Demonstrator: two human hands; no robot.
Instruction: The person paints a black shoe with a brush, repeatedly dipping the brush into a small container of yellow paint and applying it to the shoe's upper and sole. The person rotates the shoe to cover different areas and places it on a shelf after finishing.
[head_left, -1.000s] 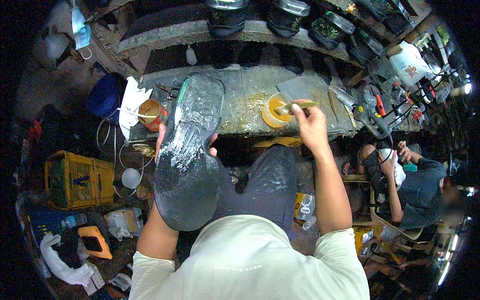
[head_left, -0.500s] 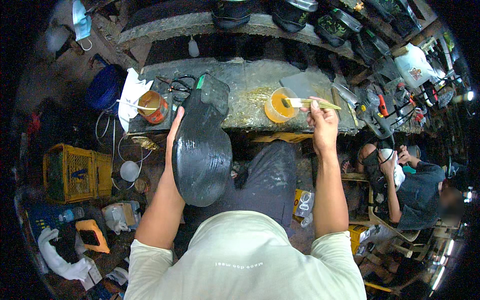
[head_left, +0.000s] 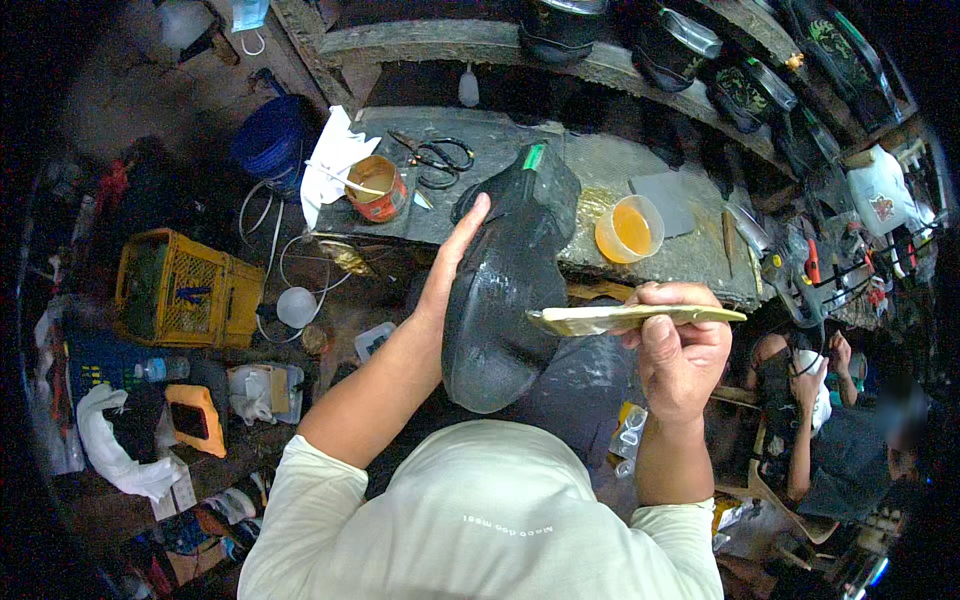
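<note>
A black shoe or boot [head_left: 505, 320], sole up with a wet shine, leans over the near edge of the workbench. My left hand [head_left: 452, 262] grips it along its left side; the fingers beneath are hidden. My right hand [head_left: 682, 350] pinches the flat handle of a glue brush [head_left: 600, 320] between thumb and fingers. The brush's tip meets the right edge of the sole in the picture; whether it touches cannot be told. On the bench behind stands a clear plastic cup [head_left: 630, 228] of orange, glue-like liquid.
Scissors [head_left: 440, 165] and a red tin [head_left: 378, 195] with a stick in it lie at the bench's left. A grey sheet [head_left: 665, 203] lies behind the cup. More black footwear [head_left: 750, 92] lines the shelf. A yellow crate [head_left: 190, 290] stands left; a co-worker [head_left: 840, 430] sits right.
My right hand has brought the brush from the cup toward me, to the sole's right edge. My left hand still grips the shoe. The whole view has shifted, uncovering the scissors.
</note>
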